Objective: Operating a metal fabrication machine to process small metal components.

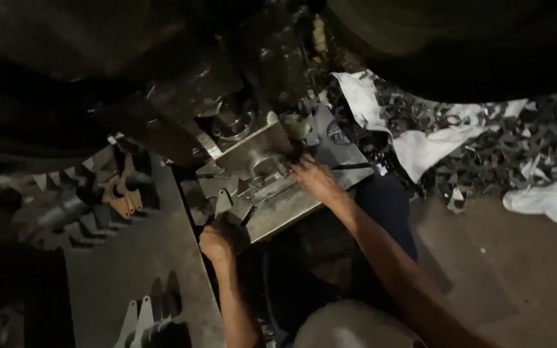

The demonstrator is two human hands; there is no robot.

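Head view. A dim workshop, seen from above. The right hand (314, 179) reaches forward onto the die block (259, 164) of a metal press (227, 109), fingers spread and pressed against the tooling; whether it pinches a piece there cannot be told in the gloom. The left hand (217, 240) sits nearer the body at the front edge of the press bed (291, 206), closed into a fist around a small dark object, probably a flat stamped blank, though its shape is unclear. To the left lies a steel sheet (130, 258) with tooth-shaped cut-outs along its edges, and a few loose pale blanks (140, 319) at its near end. Beyond the press, metal scrap (504, 142) is heaped among white rags (420, 145).

Hazard, as a judgement: the right fingers rest within the tool zone, so a stroke of the press would crush them; the sheet's cut edges could slice the left forearm, which lies just beside them.
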